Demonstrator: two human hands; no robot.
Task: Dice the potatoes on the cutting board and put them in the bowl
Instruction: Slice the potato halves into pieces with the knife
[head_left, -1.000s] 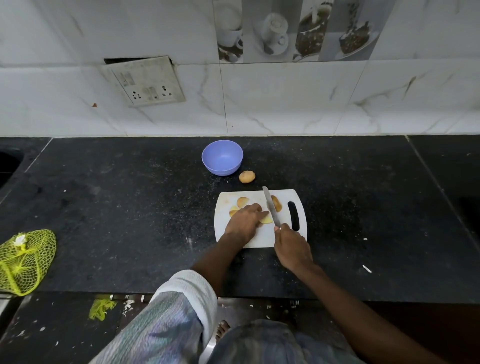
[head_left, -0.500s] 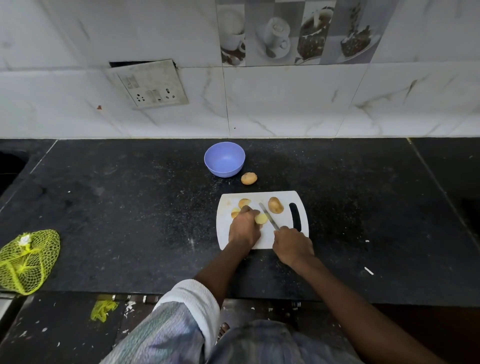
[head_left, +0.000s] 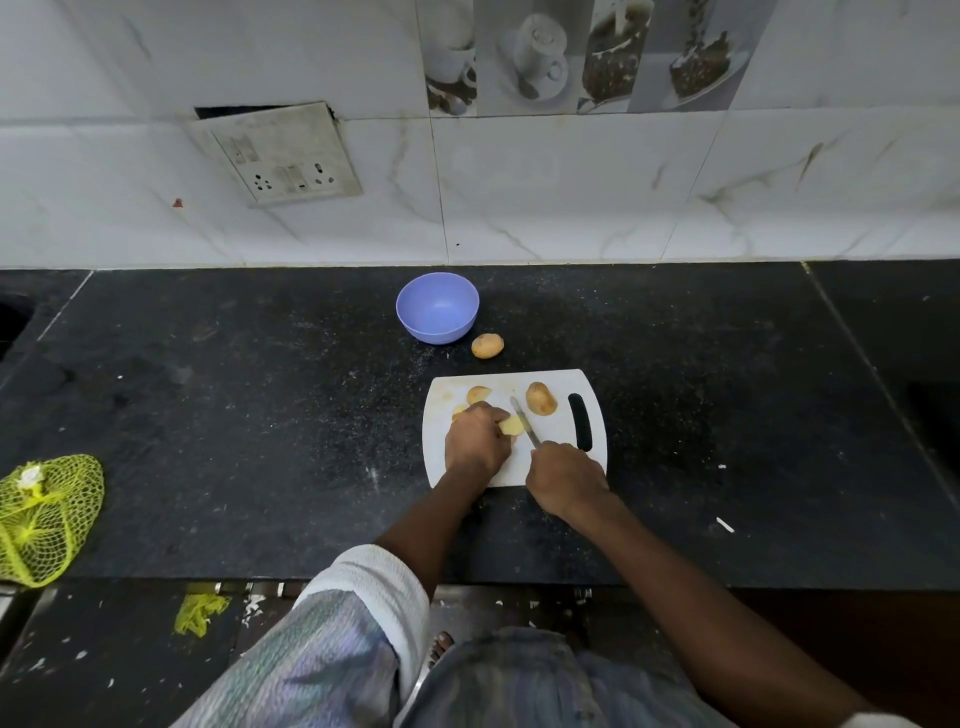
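Note:
A white cutting board (head_left: 550, 467) lies on the black counter. My left hand (head_left: 475, 441) holds a cut potato piece (head_left: 511, 425) down on the board. My right hand (head_left: 563, 475) grips the handle of a knife (head_left: 524, 421), whose blade lies against the right side of that piece. Another cut piece (head_left: 478, 395) sits just beyond my left hand, and a potato half (head_left: 541, 398) lies right of the blade. A whole potato (head_left: 487, 345) rests on the counter behind the board. The purple bowl (head_left: 437, 306) stands empty further back.
A yellow mesh bag (head_left: 44, 514) lies at the counter's left front edge. A tiled wall with a socket plate (head_left: 280, 156) closes off the back. A sink edge (head_left: 10, 322) shows at far left. A small white scrap (head_left: 724, 525) lies on the counter to the right.
The knife blade has come down from a raised, forward position to lie low against the potato piece. My left hand has shifted slightly on the piece.

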